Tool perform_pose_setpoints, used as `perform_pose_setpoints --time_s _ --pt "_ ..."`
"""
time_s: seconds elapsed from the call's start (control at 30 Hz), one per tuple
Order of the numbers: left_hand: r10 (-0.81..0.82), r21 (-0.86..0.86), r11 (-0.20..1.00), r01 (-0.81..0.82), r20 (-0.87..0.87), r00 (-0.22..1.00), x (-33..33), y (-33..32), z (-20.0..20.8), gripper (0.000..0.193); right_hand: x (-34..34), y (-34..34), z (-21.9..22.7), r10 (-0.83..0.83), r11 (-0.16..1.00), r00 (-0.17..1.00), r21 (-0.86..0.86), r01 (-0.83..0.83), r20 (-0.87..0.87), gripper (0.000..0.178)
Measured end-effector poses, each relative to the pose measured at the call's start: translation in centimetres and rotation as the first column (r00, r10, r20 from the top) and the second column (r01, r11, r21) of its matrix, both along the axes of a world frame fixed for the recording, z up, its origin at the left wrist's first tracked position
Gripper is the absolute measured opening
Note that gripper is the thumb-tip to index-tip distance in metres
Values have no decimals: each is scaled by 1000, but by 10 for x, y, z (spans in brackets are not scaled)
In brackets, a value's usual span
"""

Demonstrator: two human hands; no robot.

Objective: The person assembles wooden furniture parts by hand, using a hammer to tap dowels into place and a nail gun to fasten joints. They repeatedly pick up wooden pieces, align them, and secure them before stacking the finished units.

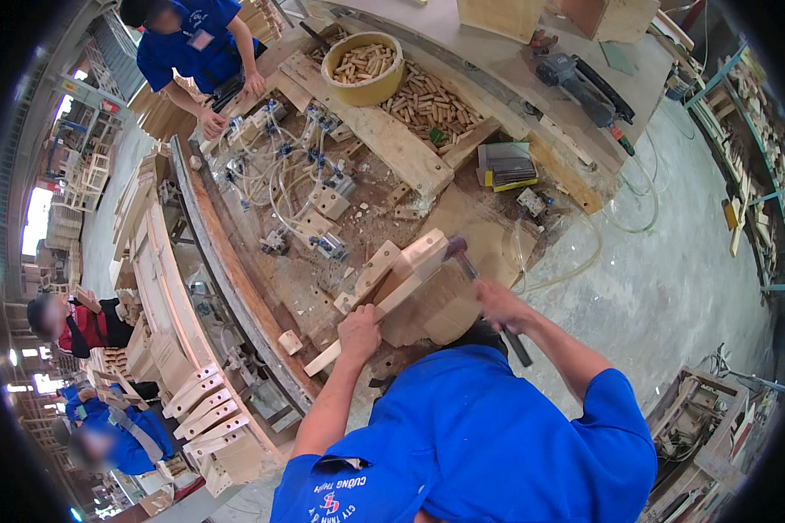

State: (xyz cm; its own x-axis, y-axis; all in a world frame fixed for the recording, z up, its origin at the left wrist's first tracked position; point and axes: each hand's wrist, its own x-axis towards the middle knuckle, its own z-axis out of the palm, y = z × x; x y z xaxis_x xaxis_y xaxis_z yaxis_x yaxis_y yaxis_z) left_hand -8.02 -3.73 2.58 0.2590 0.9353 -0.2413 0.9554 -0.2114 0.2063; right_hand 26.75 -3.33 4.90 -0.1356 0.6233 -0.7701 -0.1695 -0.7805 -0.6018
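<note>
My right hand [501, 307] is closed round the handle of a hammer [519, 349]. The hammer's dark head [456, 249] is at the far end of a pale wooden rail [407, 292], though I cannot tell whether it touches. My left hand [359, 334] grips this rail near its lower left part, fingers wrapped over it. Beside the rail lies a wooden block with dark holes [377, 272] on the workbench. A sheet of brown cardboard [440, 314] spreads under and to the right of the rail.
Pneumatic clamps with clear hoses [296, 166] cover the bench's left. Beyond stand a yellow tub [362, 87] of wooden dowels and a loose dowel heap [432, 109]. A power tool [580, 91] lies far right. A co-worker in blue [196, 44] stands far left; drilled wooden parts [209, 405] lie left.
</note>
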Motion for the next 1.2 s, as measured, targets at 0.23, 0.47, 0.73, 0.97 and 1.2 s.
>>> perform_pose_setpoints --time_s 0.23,0.47,0.73,0.97,1.2 --pt "40 -154 988 -12 185 982 -9 10 28 42 23 32 -22 5 992 981 124 -29 194 39" --pt "235 -371 926 -67 429 872 -27 45 56 48 12 52 -66 -191 917 591 358 -178 784 36" --pt "371 -387 910 -149 598 711 -43 113 58 44 3 63 -72 -145 914 422 285 -290 895 40" --pt "357 -453 887 -91 546 758 -41 157 52 46 4 68 -78 -79 924 410 221 -313 909 41" --pt "-45 249 965 -81 463 885 -27 138 45 42 0 73 -75 -55 929 377 186 -320 925 42"
